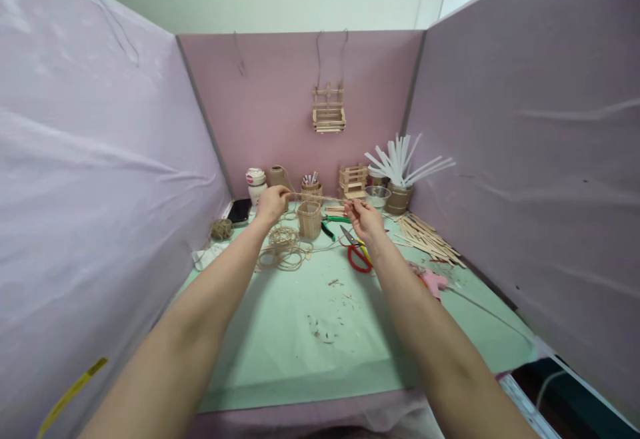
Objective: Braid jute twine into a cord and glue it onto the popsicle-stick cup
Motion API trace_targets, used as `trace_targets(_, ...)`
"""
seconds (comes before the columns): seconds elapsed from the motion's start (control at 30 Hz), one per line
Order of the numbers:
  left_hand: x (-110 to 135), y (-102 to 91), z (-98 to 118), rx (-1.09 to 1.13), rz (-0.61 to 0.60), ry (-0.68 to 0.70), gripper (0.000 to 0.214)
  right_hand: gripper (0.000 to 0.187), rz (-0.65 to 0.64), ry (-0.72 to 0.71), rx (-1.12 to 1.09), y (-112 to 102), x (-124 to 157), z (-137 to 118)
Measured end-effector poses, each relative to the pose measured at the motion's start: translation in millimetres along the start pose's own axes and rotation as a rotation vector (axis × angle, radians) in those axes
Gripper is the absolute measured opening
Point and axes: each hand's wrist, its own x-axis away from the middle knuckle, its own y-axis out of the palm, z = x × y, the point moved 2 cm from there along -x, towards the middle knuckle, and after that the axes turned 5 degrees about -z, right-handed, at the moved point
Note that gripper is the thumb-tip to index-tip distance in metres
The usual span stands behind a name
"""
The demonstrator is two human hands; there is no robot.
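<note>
1. Bench point(280, 359): green cover, brown scraps point(325, 339) on the near side of the tan cup point(309, 223), my landmark.
2. Pink glue gun point(436, 280): nearer than the cup, well to its right, partly hidden by the right forearm.
3. Red-handled scissors point(355, 242): nearer and right of the cup.
4. Loose twine coil point(284, 249): on the bench, just left of the cup.
5. Wooden sticks point(430, 239): fanned pile, well right of the cup.
6. Green-handled pliers point(338, 219): just right of the cup.
7. Left hand point(273, 204): left of the cup, fingers pinching the twine strand point(325, 197). Right hand point(365, 218): right of the cup, pinching the same strand. Strand runs nearly straight between the hands, across the view just above the cup rim.
8. White strips point(397, 159) in a pot point(399, 199): behind the cup, right.
9. Wooden rack point(329, 119): hangs on the wall, above and behind the cup.
</note>
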Motion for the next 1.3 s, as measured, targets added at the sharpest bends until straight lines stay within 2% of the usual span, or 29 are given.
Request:
trace_targets(0.17,-26.1,26.3,-25.8,0.002,0.023,-0.022,0.022,0.023,0.038,-0.002,-0.061,3.6,-27.9,18.8)
trace_targets(0.3,-33.4,48.6,-48.0,-0.014,-0.006,-0.076,0.023,0.027,0.073,-0.021,-0.024,-0.1,-46.4,44.7)
trace_targets(0.47,-20.7,74.9,-69.9,-0.074,-0.072,-0.140,0.023,0.025,0.086,-0.003,0.054,-11.2,-53.3,67.2)
trace_targets(0.63,4.9,84.9,-79.8,-0.076,-0.098,-0.194,0.024,0.019,0.091,0.044,0.172,-19.4,-39.5,76.6)
trace_targets(0.8,29.2,82.8,-73.4,0.021,-0.104,-0.276,0.025,0.017,0.093,0.093,0.245,-17.3,-14.1,83.1)
trace_targets(1.0,52.8,76.4,-53.4,0.032,-0.092,-0.290,0.018,0.021,0.134,0.054,0.223,-7.5,7.8,99.4)
trace_targets(1.2,64.1,77.8,-39.6,-0.002,-0.118,-0.361,0.018,0.017,0.128,0.007,0.470,-2.8,19.2,114.2)
trace_targets(1.3,67.8,78.8,-34.1,-0.028,-0.137,-0.355,0.018,0.020,0.076,-0.007,0.565,-3.4,22.6,117.7)
